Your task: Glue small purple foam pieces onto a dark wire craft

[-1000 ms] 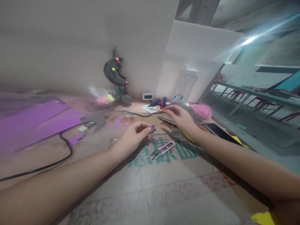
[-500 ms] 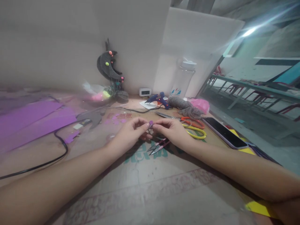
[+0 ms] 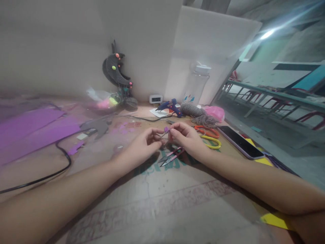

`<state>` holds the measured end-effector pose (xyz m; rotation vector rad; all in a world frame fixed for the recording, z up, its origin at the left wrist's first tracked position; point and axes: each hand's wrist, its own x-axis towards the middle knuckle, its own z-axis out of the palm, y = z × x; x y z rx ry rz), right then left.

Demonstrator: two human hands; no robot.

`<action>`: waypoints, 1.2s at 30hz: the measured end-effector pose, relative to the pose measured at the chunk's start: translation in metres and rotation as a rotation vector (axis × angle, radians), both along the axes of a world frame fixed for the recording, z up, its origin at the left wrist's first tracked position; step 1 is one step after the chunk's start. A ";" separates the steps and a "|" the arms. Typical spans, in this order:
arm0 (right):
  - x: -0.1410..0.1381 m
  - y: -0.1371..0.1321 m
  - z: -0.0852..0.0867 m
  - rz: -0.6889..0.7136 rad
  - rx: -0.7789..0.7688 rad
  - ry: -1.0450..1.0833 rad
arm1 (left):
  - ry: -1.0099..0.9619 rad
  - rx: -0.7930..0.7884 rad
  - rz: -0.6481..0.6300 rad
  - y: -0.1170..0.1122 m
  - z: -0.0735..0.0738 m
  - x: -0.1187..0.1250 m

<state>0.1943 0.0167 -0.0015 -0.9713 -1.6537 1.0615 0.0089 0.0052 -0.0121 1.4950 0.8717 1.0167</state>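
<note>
Above the middle of the cardboard-covered table, my right hand [image 3: 189, 137] pinches a small purple piece [image 3: 166, 129] between thumb and forefinger. A thin greyish strand [image 3: 162, 136] runs from that piece to the curled fingers of my left hand [image 3: 148, 142]. The left thumb sits a little below its forefinger, and the exact grip on the strand is hard to make out. Just under my hands lie thread snips [image 3: 171, 157], blades spread and pointing left. Scissors with yellow [image 3: 212, 142] and orange [image 3: 208, 131] handles rest beside my right wrist, their blades partly hidden.
Behind my hands are a blue glue gun [image 3: 170, 107], a grey yarn skein [image 3: 198, 113], a clear bottle [image 3: 196, 84] and a small clock [image 3: 155, 99]. A phone [image 3: 241, 142] lies right. Purple sheets [image 3: 33, 132] and a black cable [image 3: 68, 156] are left. A dark crescent ornament [image 3: 114, 69] stands behind.
My left thumb and forefinger have parted from the purple piece, which now sits at my right fingertips, slightly higher. The whole view has shifted a little.
</note>
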 end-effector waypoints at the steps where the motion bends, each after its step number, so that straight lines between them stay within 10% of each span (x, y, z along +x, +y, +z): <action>1: 0.000 -0.001 0.000 0.004 0.006 0.001 | 0.030 0.032 0.011 0.000 -0.001 0.000; 18: 0.004 -0.001 -0.007 0.002 0.094 -0.146 | 0.398 0.297 0.125 -0.005 0.008 -0.007; 36: 0.001 -0.002 -0.002 0.001 0.123 -0.239 | 0.376 0.242 0.126 -0.004 0.004 -0.008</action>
